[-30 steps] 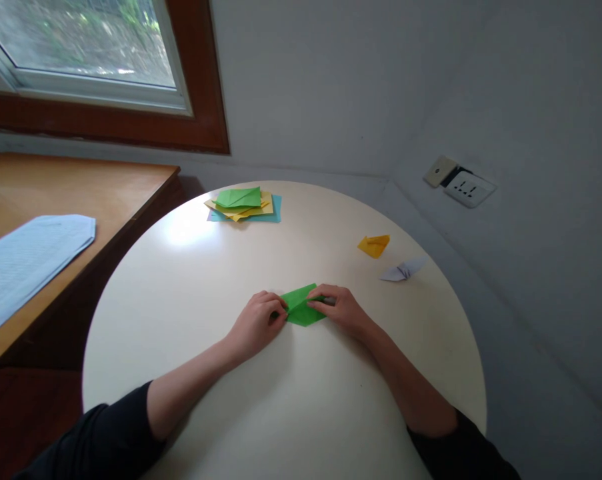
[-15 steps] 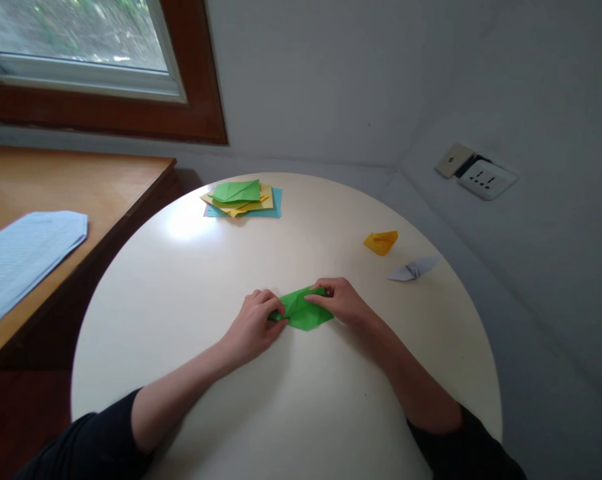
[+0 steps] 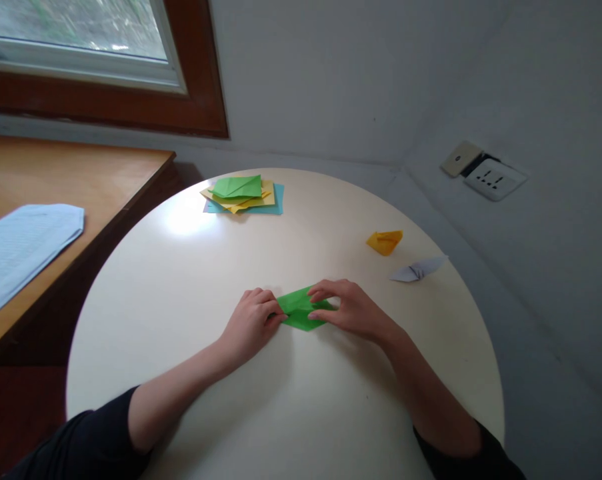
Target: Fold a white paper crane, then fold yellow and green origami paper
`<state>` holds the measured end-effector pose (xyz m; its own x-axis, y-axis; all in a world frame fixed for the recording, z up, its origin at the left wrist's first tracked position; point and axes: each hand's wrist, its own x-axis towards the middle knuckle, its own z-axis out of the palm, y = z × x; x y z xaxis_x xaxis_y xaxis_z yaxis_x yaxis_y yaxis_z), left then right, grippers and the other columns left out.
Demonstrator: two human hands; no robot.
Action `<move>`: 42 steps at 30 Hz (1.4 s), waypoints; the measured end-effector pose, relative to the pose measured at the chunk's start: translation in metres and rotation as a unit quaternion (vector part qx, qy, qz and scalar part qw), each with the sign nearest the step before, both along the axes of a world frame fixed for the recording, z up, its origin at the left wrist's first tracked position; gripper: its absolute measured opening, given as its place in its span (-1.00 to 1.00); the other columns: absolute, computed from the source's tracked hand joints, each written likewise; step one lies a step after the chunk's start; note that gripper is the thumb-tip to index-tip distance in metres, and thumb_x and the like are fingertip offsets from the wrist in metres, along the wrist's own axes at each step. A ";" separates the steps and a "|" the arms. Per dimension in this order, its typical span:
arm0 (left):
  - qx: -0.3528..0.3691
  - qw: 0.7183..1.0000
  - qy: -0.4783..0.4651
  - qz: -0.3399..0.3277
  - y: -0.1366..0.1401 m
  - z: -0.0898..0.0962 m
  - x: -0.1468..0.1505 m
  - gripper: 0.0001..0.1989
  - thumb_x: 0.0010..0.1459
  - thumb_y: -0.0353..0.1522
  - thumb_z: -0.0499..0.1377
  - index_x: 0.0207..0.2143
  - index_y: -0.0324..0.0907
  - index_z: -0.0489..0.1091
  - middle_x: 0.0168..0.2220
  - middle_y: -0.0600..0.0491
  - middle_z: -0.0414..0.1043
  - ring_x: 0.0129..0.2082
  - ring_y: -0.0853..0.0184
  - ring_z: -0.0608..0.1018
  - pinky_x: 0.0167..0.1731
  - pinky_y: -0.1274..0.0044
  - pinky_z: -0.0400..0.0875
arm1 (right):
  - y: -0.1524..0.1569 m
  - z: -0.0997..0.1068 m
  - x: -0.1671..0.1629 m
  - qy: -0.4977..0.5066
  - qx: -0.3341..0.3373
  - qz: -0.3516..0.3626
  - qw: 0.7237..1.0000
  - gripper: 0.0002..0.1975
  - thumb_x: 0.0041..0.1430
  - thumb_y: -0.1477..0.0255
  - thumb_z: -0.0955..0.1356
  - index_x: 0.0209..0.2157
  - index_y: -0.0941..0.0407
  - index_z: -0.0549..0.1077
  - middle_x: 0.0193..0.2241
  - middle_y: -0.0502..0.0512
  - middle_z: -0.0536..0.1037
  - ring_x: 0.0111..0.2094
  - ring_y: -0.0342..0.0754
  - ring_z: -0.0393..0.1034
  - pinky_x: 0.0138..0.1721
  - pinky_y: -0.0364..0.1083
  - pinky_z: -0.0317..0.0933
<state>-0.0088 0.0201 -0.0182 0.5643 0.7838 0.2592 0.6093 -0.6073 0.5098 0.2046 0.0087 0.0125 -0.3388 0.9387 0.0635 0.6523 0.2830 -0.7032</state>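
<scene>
A folded piece of green origami paper (image 3: 297,308) lies on the white round table (image 3: 301,400) between my hands. My left hand (image 3: 255,317) grips its left end, with thumb and fingers pressed together there and hiding that tip. Over the right end is my right hand (image 3: 351,308), its thumb and fingers spread apart above the paper. Whether those fingertips touch the paper I cannot tell.
A yellow folded paper piece (image 3: 385,243) and a white folded one (image 3: 417,269) sit at the right. Coloured sheets (image 3: 241,193) are stacked at the far edge. Left stands a wooden desk (image 3: 115,167) with white papers (image 3: 25,247); a socket (image 3: 493,179) is on the wall.
My right thumb and fingers have parted from their pinch on the green paper and shifted slightly. The left hand stays on its end. The view has moved a little.
</scene>
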 end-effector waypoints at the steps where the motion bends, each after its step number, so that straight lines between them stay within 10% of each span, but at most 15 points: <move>1: 0.008 1.000 0.011 0.000 0.000 0.000 0.000 -0.87 0.09 -0.44 0.13 -0.51 -0.17 0.41 -0.48 0.07 0.40 -0.42 0.33 0.40 -0.32 0.45 0.27 | -0.003 0.002 -0.004 -0.059 0.056 0.007 0.997 -0.80 -0.03 0.38 0.40 -0.29 0.07 0.45 -0.37 0.03 0.57 -0.32 -0.06 0.43 -0.18 -0.05 0.14; 9: 0.028 0.999 0.029 0.000 0.000 -0.001 0.002 -0.83 0.07 -0.49 0.12 -0.56 -0.18 0.40 -0.50 0.06 0.37 -0.45 0.35 0.40 -0.38 0.52 0.29 | -0.009 -0.008 -0.032 -0.231 0.211 0.107 0.944 -0.80 0.20 0.48 0.26 -0.48 0.13 0.43 -0.46 0.04 0.54 -0.38 -0.11 0.35 -0.28 -0.10 -0.01; 29: -0.114 0.991 0.048 0.044 0.014 0.007 -0.008 -0.87 0.07 -0.41 0.18 -0.53 -0.17 0.45 -0.53 0.08 0.43 -0.43 0.32 0.39 -0.41 0.53 0.21 | 0.001 -0.008 -0.033 -0.102 0.032 0.017 0.994 -0.88 0.09 0.55 0.31 -0.50 0.14 0.36 -0.46 -0.01 0.40 -0.40 -0.15 0.24 -0.32 -0.17 0.08; 42: -0.058 0.985 0.163 0.024 0.014 0.014 -0.004 -0.83 0.18 -0.40 0.02 -0.41 -0.20 0.38 -0.42 0.01 0.42 -0.37 0.27 0.43 -0.35 0.48 0.23 | 0.006 0.000 -0.035 -0.143 -0.005 -0.011 0.990 -0.87 0.13 0.52 0.28 -0.45 0.13 0.44 -0.42 0.00 0.44 -0.38 -0.15 0.28 -0.33 -0.19 0.07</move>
<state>-0.0126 0.0339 -0.0041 0.5645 0.8252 -0.0212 0.7782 -0.5235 0.3468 0.1700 0.0148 0.0122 -0.3203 0.9464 -0.0422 0.8314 0.2595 -0.4914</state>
